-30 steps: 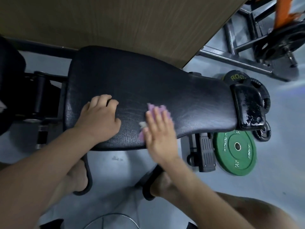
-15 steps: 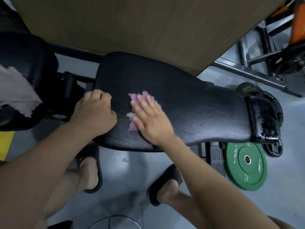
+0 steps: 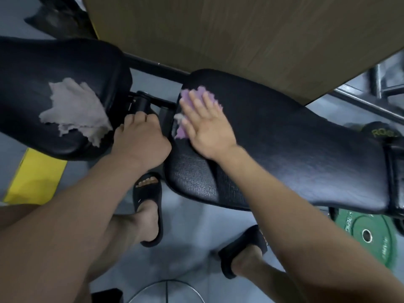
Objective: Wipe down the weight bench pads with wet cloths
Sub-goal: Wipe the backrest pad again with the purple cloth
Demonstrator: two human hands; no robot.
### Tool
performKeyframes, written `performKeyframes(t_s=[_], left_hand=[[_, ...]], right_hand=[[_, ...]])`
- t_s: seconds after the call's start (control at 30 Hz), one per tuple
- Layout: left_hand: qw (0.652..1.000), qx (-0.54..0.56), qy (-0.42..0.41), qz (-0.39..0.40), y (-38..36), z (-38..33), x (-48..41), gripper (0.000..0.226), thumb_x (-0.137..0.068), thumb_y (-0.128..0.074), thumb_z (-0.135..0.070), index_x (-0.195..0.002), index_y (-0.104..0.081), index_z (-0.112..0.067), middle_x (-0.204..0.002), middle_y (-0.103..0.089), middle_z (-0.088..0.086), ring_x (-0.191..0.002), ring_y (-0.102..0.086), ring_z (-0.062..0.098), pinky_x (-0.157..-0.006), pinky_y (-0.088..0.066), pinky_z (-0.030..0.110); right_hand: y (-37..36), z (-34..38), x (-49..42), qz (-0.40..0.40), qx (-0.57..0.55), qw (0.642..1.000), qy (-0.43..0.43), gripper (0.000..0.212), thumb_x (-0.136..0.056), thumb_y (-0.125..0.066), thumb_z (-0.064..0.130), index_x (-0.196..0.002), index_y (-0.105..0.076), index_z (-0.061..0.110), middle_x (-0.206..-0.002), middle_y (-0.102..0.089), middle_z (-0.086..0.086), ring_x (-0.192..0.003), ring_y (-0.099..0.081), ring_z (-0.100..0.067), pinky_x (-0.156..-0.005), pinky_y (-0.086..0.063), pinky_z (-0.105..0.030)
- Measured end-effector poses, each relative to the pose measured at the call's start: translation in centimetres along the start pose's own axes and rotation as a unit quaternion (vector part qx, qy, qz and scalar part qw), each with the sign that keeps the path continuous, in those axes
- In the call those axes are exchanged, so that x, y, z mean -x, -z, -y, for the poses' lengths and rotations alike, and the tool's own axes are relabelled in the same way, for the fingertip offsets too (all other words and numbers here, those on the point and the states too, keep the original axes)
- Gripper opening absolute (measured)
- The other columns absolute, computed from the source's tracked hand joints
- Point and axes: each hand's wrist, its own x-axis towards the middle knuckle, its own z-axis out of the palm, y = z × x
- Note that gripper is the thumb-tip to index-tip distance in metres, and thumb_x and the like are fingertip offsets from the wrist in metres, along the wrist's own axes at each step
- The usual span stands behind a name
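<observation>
Head view: right hand (image 3: 207, 130) flat, pressing purple cloth (image 3: 185, 95) at long pad (image 3: 295, 138)'s hinge-end edge; bare pad stretches rightward. Left hand (image 3: 140, 138) curled in gap between pads, grip unclear. Grey cloth (image 3: 74, 108) on short pad (image 3: 43, 62).

- Black weight plate (image 3: 380, 130) on the floor: yellow letters "ROG", the rest hidden behind the bench pad (image 3: 306, 149).
- Green weight plate (image 3: 371, 248): pale lettering around the hub, too blurred to read.

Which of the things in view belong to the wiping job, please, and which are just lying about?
For the job: purple cloth, beige cloth, long pad, short pad, right hand.
Lying about: green weight plate, yellow strip, wooden panel.
</observation>
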Motion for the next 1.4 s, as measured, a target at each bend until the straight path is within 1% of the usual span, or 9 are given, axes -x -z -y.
performKeyframes(t_s=[0.27, 0.47, 0.63, 0.83, 0.97, 1.1, 1.17, 1.27, 1.4], left_hand=[[1.000, -0.002, -0.010, -0.022, -0.4, -1.2, 1.3, 0.053, -0.093, -0.048, -0.026, -0.144, -0.044, -0.011, -0.151, -0.039, 0.013, -0.139, -0.031, 0.033, -0.112, -0.032, 0.050], [0.997, 0.002, -0.076, -0.027, -1.7, -3.3, 2.7, 0.045, -0.096, -0.046, -0.025, -0.138, -0.049, -0.011, -0.146, -0.042, 0.013, -0.137, -0.032, 0.033, -0.112, -0.030, 0.047], [0.993, -0.006, -0.114, -0.006, -3.4, -4.7, 3.8, 0.043, -0.096, -0.047, -0.023, -0.137, -0.050, -0.012, -0.142, -0.044, 0.011, -0.136, -0.034, 0.032, -0.112, -0.033, 0.045], [0.989, -0.014, -0.147, 0.012, -4.4, -8.0, 4.7, 0.044, -0.099, -0.046, -0.028, -0.140, -0.049, -0.015, -0.144, -0.043, 0.008, -0.138, -0.031, 0.029, -0.112, -0.033, 0.042], [0.978, -0.028, -0.204, 0.035, -4.6, -10.8, 6.1, 0.042, -0.100, -0.044, -0.029, -0.140, -0.050, -0.018, -0.143, -0.046, 0.006, -0.136, -0.035, 0.027, -0.111, -0.036, 0.042], [0.965, -0.021, -0.256, 0.057, -5.6, -14.2, 8.0, 0.034, -0.098, -0.046, -0.027, -0.128, -0.058, -0.020, -0.128, -0.057, 0.001, -0.123, -0.050, 0.022, -0.105, -0.044, 0.037], [0.958, -0.025, -0.276, 0.074, -6.7, -16.6, 9.3, 0.030, -0.097, -0.046, -0.027, -0.123, -0.061, -0.021, -0.120, -0.061, -0.003, -0.113, -0.055, 0.019, -0.099, -0.046, 0.034], [0.944, -0.040, -0.315, 0.096, -8.6, -20.6, 11.4, 0.028, -0.096, -0.047, -0.026, -0.119, -0.062, -0.021, -0.114, -0.063, -0.004, -0.106, -0.058, 0.017, -0.095, -0.048, 0.034], [0.928, -0.059, -0.351, 0.108, -11.3, -26.3, 12.6, 0.025, -0.096, -0.046, -0.027, -0.115, -0.063, -0.023, -0.111, -0.059, -0.007, -0.107, -0.056, 0.017, -0.096, -0.049, 0.037]], right_hand=[[-4.4, 4.5, 14.6, -0.019, 0.003, 0.993, 0.117, 0.054, -0.108, -0.039, 0.043, -0.160, -0.030, 0.029, -0.171, -0.014, 0.000, -0.159, 0.000, -0.027, -0.127, -0.012, -0.049], [-4.5, -3.4, 20.9, -0.063, 0.019, 0.998, -0.005, 0.056, -0.109, -0.041, 0.045, -0.161, -0.031, 0.026, -0.170, -0.020, -0.001, -0.158, -0.011, -0.025, -0.124, -0.024, -0.050], [-4.4, -7.4, 23.7, -0.113, -0.046, 0.968, -0.221, 0.057, -0.109, -0.029, 0.047, -0.159, -0.034, 0.021, -0.169, -0.020, -0.001, -0.158, -0.012, -0.025, -0.125, -0.019, -0.052], [-5.3, -4.0, 23.1, -0.107, -0.013, 0.992, -0.058, 0.054, -0.108, -0.043, 0.038, -0.156, -0.041, 0.014, -0.167, -0.029, -0.004, -0.156, -0.021, -0.028, -0.125, -0.026, -0.048], [-3.6, -7.3, 25.1, -0.134, -0.087, 0.976, -0.145, 0.044, -0.103, -0.049, 0.020, -0.144, -0.055, 0.006, -0.154, -0.049, -0.011, -0.148, -0.039, -0.028, -0.118, -0.040, -0.042], [1.4, -9.8, 29.4, -0.201, -0.253, 0.890, -0.323, 0.027, -0.108, -0.048, 0.029, -0.116, -0.070, 0.015, -0.108, -0.073, -0.001, -0.102, -0.067, -0.013, -0.091, -0.054, -0.031], [3.0, -11.1, 31.9, -0.211, -0.382, 0.796, -0.420, 0.026, -0.107, -0.046, 0.034, -0.097, -0.066, 0.021, -0.083, -0.070, 0.004, -0.068, -0.067, -0.008, -0.069, -0.061, -0.032], [3.5, -13.8, 35.8, -0.243, -0.512, 0.646, -0.512, 0.029, -0.093, -0.048, 0.049, -0.103, -0.057, 0.024, -0.089, -0.073, -0.010, -0.075, -0.072, -0.028, -0.062, -0.064, -0.047], [3.7, -17.9, 39.1, -0.308, -0.634, 0.479, -0.524, 0.036, -0.091, -0.035, 0.037, -0.102, -0.060, 0.012, -0.106, -0.068, -0.014, -0.084, -0.065, -0.031, -0.057, -0.057, -0.034]])
